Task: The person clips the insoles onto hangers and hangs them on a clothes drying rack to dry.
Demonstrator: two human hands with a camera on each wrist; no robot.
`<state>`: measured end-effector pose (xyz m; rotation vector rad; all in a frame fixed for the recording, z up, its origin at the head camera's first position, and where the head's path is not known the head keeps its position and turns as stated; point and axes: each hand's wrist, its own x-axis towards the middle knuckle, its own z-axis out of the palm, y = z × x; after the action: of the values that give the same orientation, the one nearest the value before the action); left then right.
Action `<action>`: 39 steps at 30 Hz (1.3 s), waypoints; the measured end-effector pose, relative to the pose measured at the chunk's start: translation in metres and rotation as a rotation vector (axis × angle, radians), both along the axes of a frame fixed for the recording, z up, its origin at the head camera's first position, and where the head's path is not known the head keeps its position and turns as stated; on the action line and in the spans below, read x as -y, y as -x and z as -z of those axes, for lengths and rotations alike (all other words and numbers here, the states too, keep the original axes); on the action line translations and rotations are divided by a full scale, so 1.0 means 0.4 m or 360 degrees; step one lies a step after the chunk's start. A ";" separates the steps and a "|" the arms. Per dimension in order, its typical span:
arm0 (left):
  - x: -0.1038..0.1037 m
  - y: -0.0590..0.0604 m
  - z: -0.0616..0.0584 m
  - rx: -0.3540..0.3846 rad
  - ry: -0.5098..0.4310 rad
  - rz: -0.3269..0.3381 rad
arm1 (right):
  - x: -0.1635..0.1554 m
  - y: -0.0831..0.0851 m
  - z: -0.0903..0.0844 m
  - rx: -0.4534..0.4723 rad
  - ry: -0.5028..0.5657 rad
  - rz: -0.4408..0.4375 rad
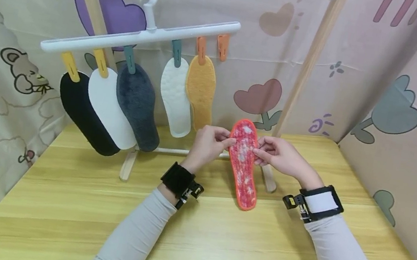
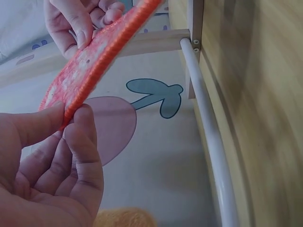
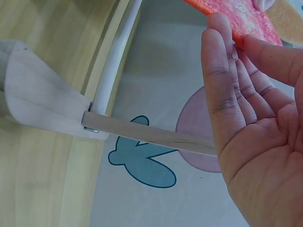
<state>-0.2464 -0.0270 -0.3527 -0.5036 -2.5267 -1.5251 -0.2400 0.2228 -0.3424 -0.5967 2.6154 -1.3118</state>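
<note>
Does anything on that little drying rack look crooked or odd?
Yes: the white clip hanger hangs tilted, its left end lower. Five insoles hang from it, but the rightmost orange clip is empty.

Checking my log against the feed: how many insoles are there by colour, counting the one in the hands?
Black insole: 1
White insoles: 2
Grey insole: 1
Yellow-orange insole: 1
Red patterned insole, pinched between left hand and right hand: 1
Total: 6, with 5 clipped on the hanger.
</note>
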 end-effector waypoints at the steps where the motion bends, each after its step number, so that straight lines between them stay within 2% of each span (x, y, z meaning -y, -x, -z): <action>1: 0.003 0.000 0.000 -0.0003 -0.0001 -0.0001 | 0.002 0.002 -0.001 -0.0002 0.0001 -0.0008; 9: 0.022 0.002 -0.012 -0.0025 0.0023 -0.0035 | 0.011 0.025 -0.016 -0.0085 -0.0080 -0.0062; 15: 0.038 0.008 -0.039 -0.0049 0.0013 -0.0043 | 0.012 0.052 -0.050 -0.0178 -0.0110 -0.0079; 22: 0.061 0.021 -0.074 -0.0047 -0.0032 -0.0036 | 0.037 0.085 -0.126 -0.0281 -0.0105 -0.0031; 30: 0.083 0.032 -0.100 -0.0051 -0.0067 -0.0067 | 0.089 0.125 -0.223 -0.0353 -0.0073 0.0050; 39: 0.103 0.036 -0.131 -0.0052 -0.0046 -0.0118 | 0.124 0.149 -0.276 -0.0406 -0.0030 0.0055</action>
<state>-0.2609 -0.0682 -0.3003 -0.4221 -2.4666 -1.5124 -0.2998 0.1734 -0.2319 -0.7659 2.8473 -1.2964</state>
